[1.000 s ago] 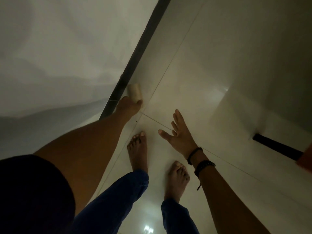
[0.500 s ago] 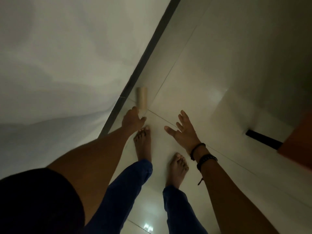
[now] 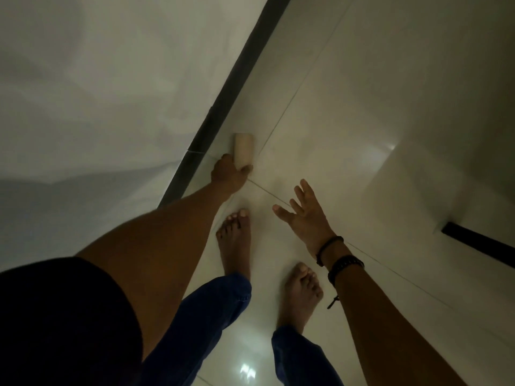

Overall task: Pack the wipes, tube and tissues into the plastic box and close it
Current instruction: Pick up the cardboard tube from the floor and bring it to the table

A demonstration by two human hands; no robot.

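Tube in hand, box nowhere in sight

Our left hand [image 3: 229,174] closes around the pale tube [image 3: 243,151], its upper end poking out for carrying (we read no label in this dim light); our right hand [image 3: 303,215] hangs open and empty above the tiled floor [image 3: 320,129].

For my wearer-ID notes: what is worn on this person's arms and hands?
Both hands are bare. The left arm has a short black sleeve at the shoulder. The right wrist carries a thin black cord bracelet and a thicker dark beaded bracelet with a dangling tie.
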